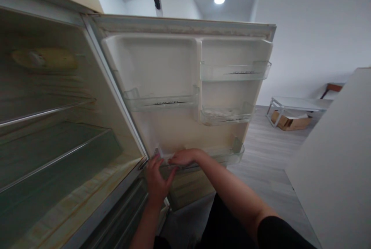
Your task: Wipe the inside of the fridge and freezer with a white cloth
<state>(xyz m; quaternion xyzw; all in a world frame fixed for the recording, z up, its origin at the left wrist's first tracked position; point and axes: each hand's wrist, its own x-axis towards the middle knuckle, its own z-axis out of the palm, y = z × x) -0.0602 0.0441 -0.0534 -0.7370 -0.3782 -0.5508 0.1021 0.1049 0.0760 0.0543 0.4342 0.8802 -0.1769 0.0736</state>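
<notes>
Two bare hands at the bottom shelf (228,155) of an open fridge door (174,125), near that shelf's left end. Left hand (157,180) below the shelf's front rim, fingers together and pointing up, fingertips touching the rim's underside. Right hand (183,157) laid palm-down over the same rim just beside the left hand, fingers curled onto it; grip tightness impossible to tell. Higher on the door, three clear plastic shelves (160,102), seemingly bare. Fridge interior (58,144) at left, with wire racks and a yellowed lamp cover (43,59). Farther right, across a grey wood floor (266,156), a low white desk (295,104) with a cardboard box (290,122) beneath its near edge.
</notes>
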